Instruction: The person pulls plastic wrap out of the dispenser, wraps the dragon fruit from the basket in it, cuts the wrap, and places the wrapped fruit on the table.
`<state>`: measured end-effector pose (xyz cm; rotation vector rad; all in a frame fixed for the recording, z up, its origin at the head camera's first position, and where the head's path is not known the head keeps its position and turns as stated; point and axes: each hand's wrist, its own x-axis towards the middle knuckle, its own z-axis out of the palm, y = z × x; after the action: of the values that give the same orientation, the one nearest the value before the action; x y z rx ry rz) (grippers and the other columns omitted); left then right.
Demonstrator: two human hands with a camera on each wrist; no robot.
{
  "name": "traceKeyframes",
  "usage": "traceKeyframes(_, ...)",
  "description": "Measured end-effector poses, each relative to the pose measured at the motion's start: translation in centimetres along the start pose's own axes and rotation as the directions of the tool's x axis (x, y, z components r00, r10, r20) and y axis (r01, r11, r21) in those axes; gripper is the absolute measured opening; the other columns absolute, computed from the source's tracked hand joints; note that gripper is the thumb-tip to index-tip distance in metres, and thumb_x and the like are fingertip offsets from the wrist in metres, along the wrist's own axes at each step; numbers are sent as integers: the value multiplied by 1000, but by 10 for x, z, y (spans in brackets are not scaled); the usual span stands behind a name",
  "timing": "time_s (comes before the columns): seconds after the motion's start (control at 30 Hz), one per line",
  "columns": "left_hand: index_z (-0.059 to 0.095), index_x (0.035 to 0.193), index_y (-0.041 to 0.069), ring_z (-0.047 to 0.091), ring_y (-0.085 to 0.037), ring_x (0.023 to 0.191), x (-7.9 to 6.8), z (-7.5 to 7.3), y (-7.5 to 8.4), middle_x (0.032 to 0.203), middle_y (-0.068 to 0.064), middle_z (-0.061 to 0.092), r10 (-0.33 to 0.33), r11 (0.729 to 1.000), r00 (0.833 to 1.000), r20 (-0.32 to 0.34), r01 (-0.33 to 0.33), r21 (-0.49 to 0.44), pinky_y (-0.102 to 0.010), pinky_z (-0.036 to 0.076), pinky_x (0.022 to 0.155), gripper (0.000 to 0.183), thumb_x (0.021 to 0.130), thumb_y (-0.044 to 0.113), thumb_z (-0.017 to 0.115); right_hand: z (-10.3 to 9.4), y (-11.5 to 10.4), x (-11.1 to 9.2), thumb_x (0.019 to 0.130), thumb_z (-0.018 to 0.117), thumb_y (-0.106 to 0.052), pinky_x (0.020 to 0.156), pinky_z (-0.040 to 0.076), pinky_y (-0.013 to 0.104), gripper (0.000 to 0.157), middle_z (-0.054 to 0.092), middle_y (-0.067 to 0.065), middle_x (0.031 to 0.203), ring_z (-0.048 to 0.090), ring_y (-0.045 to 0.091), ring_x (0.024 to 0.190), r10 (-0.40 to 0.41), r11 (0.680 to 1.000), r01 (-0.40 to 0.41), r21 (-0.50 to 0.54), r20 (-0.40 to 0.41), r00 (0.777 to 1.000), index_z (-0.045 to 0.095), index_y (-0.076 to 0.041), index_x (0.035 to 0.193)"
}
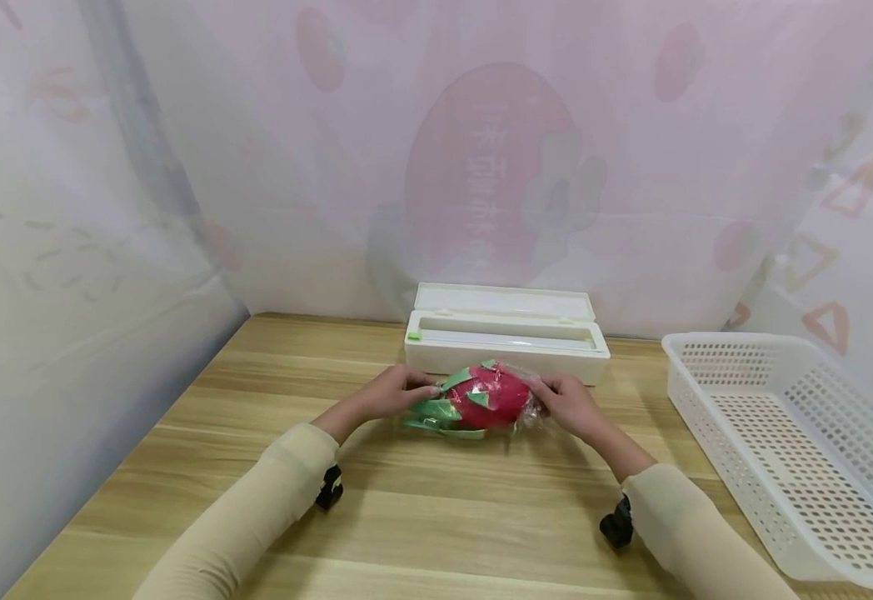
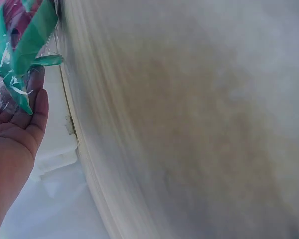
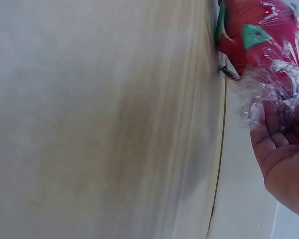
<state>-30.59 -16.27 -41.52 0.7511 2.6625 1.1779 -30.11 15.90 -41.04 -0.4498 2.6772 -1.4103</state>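
Note:
Between the two hands lies a red dragon fruit [image 1: 491, 398] with green leaf tips, wrapped in clear plastic film [image 3: 269, 84]. At its leafy end, my left hand [image 1: 395, 392] pinches the wrapped fruit with thumb and fingers. On the opposite end my right hand [image 1: 567, 402] holds the gathered, crinkled film. The right wrist view shows its fingers curled up to that bunched film. In the left wrist view, green leaf tips [image 2: 27, 45] rest above the curled fingers. Right behind the fruit stands a white film dispenser box [image 1: 507, 354] with its lid raised.
A white perforated plastic basket [image 1: 796, 533] stands on the right side of the wooden table [image 1: 436, 533]. Printed cloth walls [image 1: 294, 183] enclose the back and both sides. The dispenser has a small green slider [image 1: 414, 336] at its left end.

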Motion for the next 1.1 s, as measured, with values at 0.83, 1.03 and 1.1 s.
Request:
traceKeyframes(0.83, 57, 71, 6, 38, -9, 59, -2, 2, -4, 63, 4, 43, -16, 992, 984, 179, 38, -118, -25, 34, 57, 39, 105, 23, 45, 1, -10, -17, 99, 57, -30, 52, 45, 25, 37, 54, -1, 62, 49, 9, 58, 164, 968, -163, 189, 11, 986, 67, 2, 82)
traceKeyframes(1.03, 72, 103, 5, 47, -11, 68, -3, -1, -4, 78, 2, 60, -30, 991, 978, 204, 55, -119, -26, 40, 64, 33, 105, 23, 45, 0, -15, -18, 101, 52, -36, 64, 51, 30, 39, 57, 4, 76, 53, 14, 69, 131, 975, -129, 181, 2, 991, 65, 1, 96)
traceKeyframes(1.1, 71, 109, 5, 50, -11, 71, -4, -2, -2, 82, 1, 62, -34, 991, 977, 213, 60, -119, -27, 42, 67, 32, 105, 23, 45, 0, -17, -20, 101, 51, -38, 67, 52, 32, 42, 59, 6, 83, 55, 15, 75, 96, 983, -96, 158, 9, 995, 64, 2, 103)
